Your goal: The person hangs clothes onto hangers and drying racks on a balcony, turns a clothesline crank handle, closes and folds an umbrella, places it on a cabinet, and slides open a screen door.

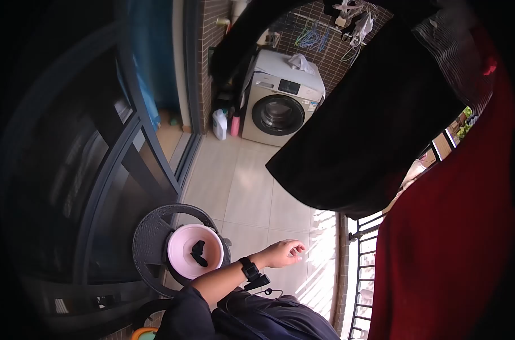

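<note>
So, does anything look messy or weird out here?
I see nothing spilled or broken. One slightly odd thing: a white cloth lies crumpled on top of the washing machine, while some black cloth sits inside the pink basin.

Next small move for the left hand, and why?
Probably bring the left hand back over the pink basin and pick up the small black cloth. The fingers are loosely curled with nothing visibly held, and the cloth lies loose in the basin, seemingly within reach. The right hand is out of view, so this is tentative.
</note>
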{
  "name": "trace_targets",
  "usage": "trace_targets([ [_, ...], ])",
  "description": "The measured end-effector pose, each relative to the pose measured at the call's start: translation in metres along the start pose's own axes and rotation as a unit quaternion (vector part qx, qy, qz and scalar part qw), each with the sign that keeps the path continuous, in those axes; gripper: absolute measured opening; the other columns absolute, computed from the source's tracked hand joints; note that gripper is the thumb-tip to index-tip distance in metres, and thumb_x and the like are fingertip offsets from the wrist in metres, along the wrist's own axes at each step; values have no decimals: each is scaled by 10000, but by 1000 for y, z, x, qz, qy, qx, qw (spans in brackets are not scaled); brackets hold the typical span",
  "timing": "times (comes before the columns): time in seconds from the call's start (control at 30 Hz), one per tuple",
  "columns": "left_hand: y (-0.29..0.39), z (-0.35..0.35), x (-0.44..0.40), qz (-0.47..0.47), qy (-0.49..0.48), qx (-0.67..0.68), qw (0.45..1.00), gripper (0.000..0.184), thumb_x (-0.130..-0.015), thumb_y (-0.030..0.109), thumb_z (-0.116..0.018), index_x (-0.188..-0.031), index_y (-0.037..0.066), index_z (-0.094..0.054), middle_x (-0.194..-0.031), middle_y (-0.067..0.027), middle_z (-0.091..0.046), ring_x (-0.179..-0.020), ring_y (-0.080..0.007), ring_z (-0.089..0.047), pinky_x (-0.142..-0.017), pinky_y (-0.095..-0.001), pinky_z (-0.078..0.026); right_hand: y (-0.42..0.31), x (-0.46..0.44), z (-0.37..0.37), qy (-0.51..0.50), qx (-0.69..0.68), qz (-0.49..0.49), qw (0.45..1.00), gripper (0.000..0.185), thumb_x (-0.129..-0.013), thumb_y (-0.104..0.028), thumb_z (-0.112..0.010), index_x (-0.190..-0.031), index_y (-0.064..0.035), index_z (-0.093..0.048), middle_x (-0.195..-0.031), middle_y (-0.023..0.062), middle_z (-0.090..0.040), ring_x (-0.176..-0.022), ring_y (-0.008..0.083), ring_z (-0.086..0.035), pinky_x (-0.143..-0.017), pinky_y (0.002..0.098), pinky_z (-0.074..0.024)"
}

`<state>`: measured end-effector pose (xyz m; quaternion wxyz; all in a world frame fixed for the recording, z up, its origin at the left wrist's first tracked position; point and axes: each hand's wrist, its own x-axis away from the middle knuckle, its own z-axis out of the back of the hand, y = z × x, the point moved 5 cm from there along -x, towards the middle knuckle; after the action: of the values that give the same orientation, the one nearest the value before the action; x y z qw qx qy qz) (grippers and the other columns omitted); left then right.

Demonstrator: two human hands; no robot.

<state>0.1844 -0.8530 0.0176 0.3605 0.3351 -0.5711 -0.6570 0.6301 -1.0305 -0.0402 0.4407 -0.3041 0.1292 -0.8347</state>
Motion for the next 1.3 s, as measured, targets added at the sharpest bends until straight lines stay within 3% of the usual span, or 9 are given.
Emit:
trace_targets([
  [0.07, -10, 35, -23, 0, 28, 26, 999, 353, -895, 185, -675, -1183, 15, -562, -1126, -124, -621, -955, -196, -643, -839, -333, -537, -30, -22, -4, 2, 1, -7, 1000, 351, -843, -213, -715, -1083, 35, -652, -890, 156, -709, -817, 251, -701, -765, 353, -553],
  [0.17, 19, 98, -49, 164, -1, -19, 986, 343, -903, 199, -673, -1172, 13, -569, -1104, -122, -630, -969, -202, -644, -832, -336, -543, -67, -61, -12, 2, 1, -13, 1000, 347, -843, -207, -714, -1082, 37, -651, -886, 155, -709, -813, 250, -701, -762, 352, -554],
  [0.2, -13, 107, -72, 62, 41, 29, 997, 332, -910, 210, -674, -1168, 24, -577, -1083, -107, -633, -981, -203, -642, -832, -338, -545, -77, -75, -15, 3, -3, -14, 1000, 346, -843, -205, -714, -1082, 37, -651, -885, 155, -709, -812, 249, -702, -761, 352, -554],
  [0.3, -25, 153, -124, -6, 89, 47, 995, 300, -920, 188, -659, -1175, 49, -585, -1077, -72, -633, -960, -178, -622, -853, -324, -531, -103, -121, -21, 2, -11, -17, 1000, 342, -844, -200, -712, -1081, 39, -651, -881, 155, -709, -808, 248, -702, -758, 351, -555],
  [0.73, -62, 313, -308, 62, 71, -1, 996, 288, -927, 125, -639, -1192, 30, -579, -1097, -42, -619, -933, -127, -613, -856, -293, -515, -211, -261, -33, 12, -78, -29, 996, 326, -845, -176, -707, -1076, 47, -648, -865, 154, -709, -792, 240, -704, -745, 348, -558],
  [1.03, -121, 483, -427, 108, 64, -16, 992, 309, -900, 160, -656, -1173, 27, -598, -1073, -50, -646, -902, -135, -627, -837, -294, -513, -317, -356, -110, -3, -116, -10, 993, 315, -847, -159, -703, -1073, 53, -647, -854, 153, -709, -781, 235, -705, -735, 346, -560],
  [1.17, -150, 595, -463, 107, 67, -48, 991, 308, -891, 161, -663, -1162, 27, -606, -1065, -54, -651, -896, -141, -628, -833, -297, -518, -460, -402, -156, -23, -21, -23, 999, 303, -839, -165, -708, -1015, 76, -656, -848, 169, -718, -784, 222, -720, -728, 316, -564],
  [1.23, -146, 654, -477, 112, 81, -53, 989, 305, -889, 165, -666, -1156, 29, -610, -1065, -57, -654, -897, -147, -628, -830, -299, -521, -525, -441, -186, -68, 10, 49, 996, 359, -824, -253, -686, -1053, 23, -680, -951, 183, -723, -878, 286, -714, -783, 366, -562],
  [1.3, -145, 705, -482, 142, 89, -50, 985, 302, -884, 157, -672, -1150, 27, -612, -1062, -65, -658, -912, -159, -632, -828, -307, -526, -611, -470, -195, -88, -14, 34, 995, 361, -825, -261, -692, -1062, 10, -678, -975, 188, -724, -917, 305, -714, -805, 363, -558],
])
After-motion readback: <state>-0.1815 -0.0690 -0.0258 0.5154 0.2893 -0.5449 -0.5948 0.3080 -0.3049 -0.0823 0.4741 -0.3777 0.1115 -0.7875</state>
